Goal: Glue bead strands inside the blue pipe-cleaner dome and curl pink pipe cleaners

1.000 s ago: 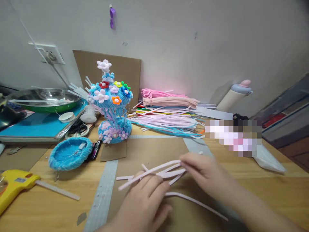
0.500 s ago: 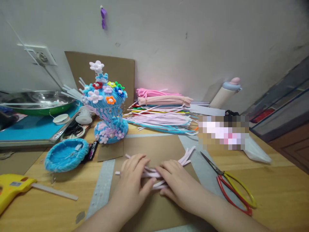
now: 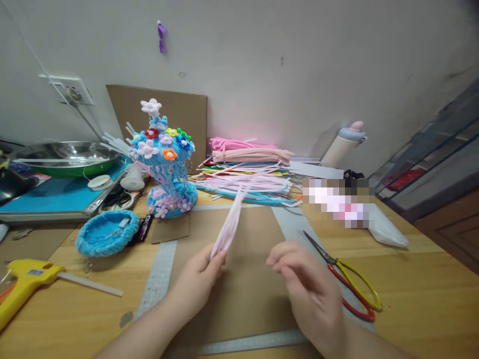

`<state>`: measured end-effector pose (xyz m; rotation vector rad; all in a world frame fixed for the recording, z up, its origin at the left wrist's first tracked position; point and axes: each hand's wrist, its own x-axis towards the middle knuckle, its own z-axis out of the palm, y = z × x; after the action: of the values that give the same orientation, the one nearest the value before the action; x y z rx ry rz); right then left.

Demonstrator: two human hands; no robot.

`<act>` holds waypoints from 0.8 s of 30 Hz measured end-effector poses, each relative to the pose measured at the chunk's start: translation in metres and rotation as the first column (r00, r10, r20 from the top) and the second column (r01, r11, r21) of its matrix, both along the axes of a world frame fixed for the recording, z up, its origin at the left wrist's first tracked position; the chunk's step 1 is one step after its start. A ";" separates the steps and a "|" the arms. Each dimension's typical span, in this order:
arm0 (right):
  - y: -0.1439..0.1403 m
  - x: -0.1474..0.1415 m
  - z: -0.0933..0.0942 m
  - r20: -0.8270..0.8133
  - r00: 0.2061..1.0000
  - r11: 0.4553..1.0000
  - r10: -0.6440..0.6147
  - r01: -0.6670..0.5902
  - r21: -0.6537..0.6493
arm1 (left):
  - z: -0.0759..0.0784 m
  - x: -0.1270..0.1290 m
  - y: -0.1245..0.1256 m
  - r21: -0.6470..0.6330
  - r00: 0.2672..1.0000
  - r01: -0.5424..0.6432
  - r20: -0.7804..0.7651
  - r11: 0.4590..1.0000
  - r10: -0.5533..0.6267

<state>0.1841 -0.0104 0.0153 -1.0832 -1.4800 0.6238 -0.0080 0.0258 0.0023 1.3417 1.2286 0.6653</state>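
Observation:
My left hand is closed around a bunch of pale pink pipe cleaners, holding them by the lower end. The bunch tilts up and away, its far tips overlapping in view the pile of pipe cleaners at the back. To the right, my right hand hovers over the cardboard sheet with fingers loosely curled, slightly blurred, and nothing visible in it. Beside that hand lie scissors with one red and one yellow handle.
Back left stands a blue fuzzy ornament covered in small flowers. Before it lies a blue fuzzy bowl shape. A yellow glue gun rests at left, below a metal basin. A bottle leans against the wall.
Both hands were together on the pipe cleaners, which lay sideways on the cardboard. Now the left hand alone holds the bunch raised, and the right hand has let go and moved right.

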 end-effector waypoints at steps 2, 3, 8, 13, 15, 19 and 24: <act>0.003 -0.009 -0.005 -0.369 0.925 0.912 0.096 -0.230 -0.340 | 0.005 0.007 -0.003 -0.147 0.990 0.028 0.138 0.989 -0.008; 0.006 -0.014 -0.008 -0.556 0.822 0.826 0.120 -0.394 -0.403 | 0.007 0.011 -0.005 -0.216 0.980 0.065 0.197 0.974 -0.021; 0.019 -0.029 -0.024 -0.872 0.487 0.563 0.048 -0.734 -0.379 | 0.007 0.029 -0.019 -0.439 0.915 0.283 0.389 0.853 -0.103; 0.037 -0.006 -0.021 -0.925 0.348 0.698 -0.152 -0.625 -0.350 | 0.001 0.026 -0.017 -0.516 0.860 0.344 0.509 0.785 -0.042; 0.044 0.007 -0.014 -0.933 0.325 0.759 -0.153 -0.566 -0.322 | 0.001 0.023 -0.012 -0.600 0.814 0.227 0.549 0.767 0.189; 0.049 0.019 -0.004 -0.940 0.308 0.826 -0.146 -0.485 -0.287 | 0.005 0.026 -0.005 -0.725 0.630 0.001 0.536 0.689 0.563; 0.041 0.012 -0.001 -0.926 0.352 0.857 -0.135 -0.428 -0.288 | 0.009 0.043 -0.007 -0.739 0.522 -0.014 0.569 0.673 0.636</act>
<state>0.1964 0.0306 0.0144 -0.6686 -0.3434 1.5342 0.0350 0.0188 0.0112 0.0559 0.8091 0.8760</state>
